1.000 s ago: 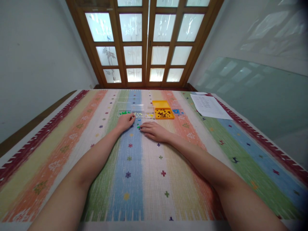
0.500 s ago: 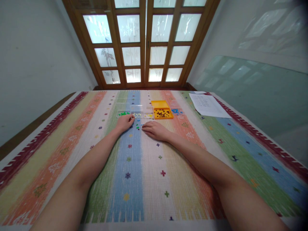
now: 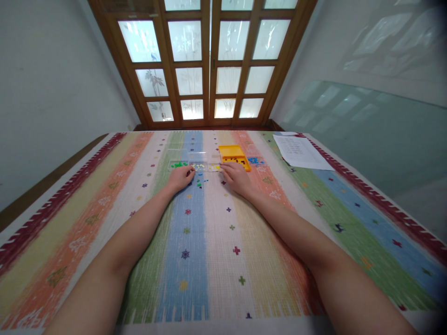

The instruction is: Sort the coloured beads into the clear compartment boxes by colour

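Observation:
My left hand (image 3: 180, 178) rests on the cloth in front of a clear box of green pieces (image 3: 179, 164). Its fingers are curled together in a pinch, and what they hold is too small to name. Over the front left corner of a yellow box (image 3: 232, 150) with dark pieces reaches my right hand (image 3: 237, 178). Its fingers are extended and a little apart, with the tips beside the small yellow pieces (image 3: 215, 167). A few loose green and blue pieces (image 3: 199, 185) lie on the cloth between the hands.
Pale pieces (image 3: 199, 166) sit in a clear box between the green and yellow ones. Blue pieces (image 3: 256, 161) lie in another clear box right of the yellow box. Printed paper (image 3: 302, 152) lies at the back right of the striped tablecloth (image 3: 216, 260).
My right hand has moved forward and to the right, from the loose pieces to the yellow box, partly covering it. My left hand stays in place.

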Demonstrator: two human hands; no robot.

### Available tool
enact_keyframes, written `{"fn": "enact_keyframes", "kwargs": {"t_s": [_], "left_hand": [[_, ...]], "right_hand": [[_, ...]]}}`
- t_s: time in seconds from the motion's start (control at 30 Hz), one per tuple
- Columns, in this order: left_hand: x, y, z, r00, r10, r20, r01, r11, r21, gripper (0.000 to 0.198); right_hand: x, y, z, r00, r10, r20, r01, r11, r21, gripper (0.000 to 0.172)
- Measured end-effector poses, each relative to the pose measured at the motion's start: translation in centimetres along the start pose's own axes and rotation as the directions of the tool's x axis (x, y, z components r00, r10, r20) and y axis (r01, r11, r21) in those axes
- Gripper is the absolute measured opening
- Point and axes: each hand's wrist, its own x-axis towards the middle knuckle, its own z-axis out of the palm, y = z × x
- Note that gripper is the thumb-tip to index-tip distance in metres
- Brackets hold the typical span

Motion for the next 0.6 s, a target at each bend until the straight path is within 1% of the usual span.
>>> {"fn": "enact_keyframes", "kwargs": {"t_s": [0.1, 0.23, 0.3, 0.5, 0.6], "left_hand": [[0.0, 0.0, 0.0, 1.000, 0.010, 0.008, -0.010, 1.000, -0.009, 0.024], [0.0, 0.1, -0.2, 1.000, 0.015, 0.021, -0.015, 0.999, -0.033, 0.024], [0.0, 0.2, -0.2, 0.999, 0.014, 0.031, -0.013, 0.999, -0.039, 0.024], [-0.1, 0.3, -0.2, 1.000, 0.008, 0.028, -0.007, 0.999, -0.031, 0.025], [-0.1, 0.3, -0.2, 0.999, 0.013, 0.029, -0.012, 1.000, -0.021, 0.025]], "right_hand": [[0.1, 1.8, 0.0, 0.985, 0.141, -0.099, -0.141, 0.990, -0.001, 0.031], [0.2, 3.3, 0.2, 0.959, 0.241, -0.151, -0.242, 0.970, 0.018, 0.032], [0.2, 3.6, 0.3, 0.953, 0.262, -0.154, -0.262, 0.965, 0.020, 0.032], [0.1, 3.5, 0.5, 0.954, 0.267, -0.139, -0.268, 0.963, 0.012, 0.035], [0.1, 3.5, 0.5, 0.947, 0.294, -0.127, -0.295, 0.955, 0.015, 0.037]]}}
